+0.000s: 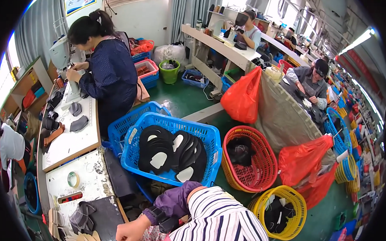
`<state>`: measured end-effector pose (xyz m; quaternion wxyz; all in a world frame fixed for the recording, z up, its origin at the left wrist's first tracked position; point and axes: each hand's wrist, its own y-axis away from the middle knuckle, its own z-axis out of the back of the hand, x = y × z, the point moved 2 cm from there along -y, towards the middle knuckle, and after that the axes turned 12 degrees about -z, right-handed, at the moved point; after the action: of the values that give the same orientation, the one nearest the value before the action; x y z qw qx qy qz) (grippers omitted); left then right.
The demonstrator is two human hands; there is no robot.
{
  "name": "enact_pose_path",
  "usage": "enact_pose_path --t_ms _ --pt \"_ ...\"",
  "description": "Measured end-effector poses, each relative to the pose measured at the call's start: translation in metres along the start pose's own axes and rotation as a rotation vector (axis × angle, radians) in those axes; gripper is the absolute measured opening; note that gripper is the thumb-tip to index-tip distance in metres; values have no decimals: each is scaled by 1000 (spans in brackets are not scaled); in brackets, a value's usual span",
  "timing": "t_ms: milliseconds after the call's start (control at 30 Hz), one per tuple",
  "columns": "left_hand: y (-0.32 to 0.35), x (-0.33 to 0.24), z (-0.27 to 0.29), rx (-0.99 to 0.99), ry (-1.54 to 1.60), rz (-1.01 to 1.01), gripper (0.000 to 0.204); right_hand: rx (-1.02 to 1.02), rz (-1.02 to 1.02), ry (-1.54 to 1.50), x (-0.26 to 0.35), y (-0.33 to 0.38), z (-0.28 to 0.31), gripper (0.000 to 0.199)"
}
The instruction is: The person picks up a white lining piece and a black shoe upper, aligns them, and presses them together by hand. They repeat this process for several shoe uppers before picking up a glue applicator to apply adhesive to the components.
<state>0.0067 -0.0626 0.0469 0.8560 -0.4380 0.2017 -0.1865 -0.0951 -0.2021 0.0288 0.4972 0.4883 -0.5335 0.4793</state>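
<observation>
My right hand [131, 232] is low in the head view, below a purple sleeve cover [175, 200] and a black wristband. Its fingers curl inward at the lower edge. What they hold, if anything, is hidden. Beside it on the worktable lies a dark sheet [102, 219], with a dark grey stitched piece [83, 217] and several beige cut pieces [84, 238] near it. My left hand is out of view. Beyond my arm stands a blue basket [130, 161] of stacked black cut pieces [156, 147] with white patches.
A tape roll [73, 179] lies on the worktable. One co-worker [107, 66] works at a sewing machine [61, 54]; another [315, 82] handles pieces farther right. A red basket [263, 176], a yellow basket [298, 222] and red bags [306, 162] stand or hang to the right.
</observation>
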Motion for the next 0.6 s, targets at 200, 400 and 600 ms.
enact_pose_path --t_ms 200,400,600 --pt "-36 -39 -1 -44 -35 205 19 -31 179 95 -12 -10 5 22" --pt "-18 -42 2 161 -132 794 21 65 159 82 -40 -8 19 14" --pt "-7 -31 9 199 -127 854 28 -54 74 12 -25 21 37 9"
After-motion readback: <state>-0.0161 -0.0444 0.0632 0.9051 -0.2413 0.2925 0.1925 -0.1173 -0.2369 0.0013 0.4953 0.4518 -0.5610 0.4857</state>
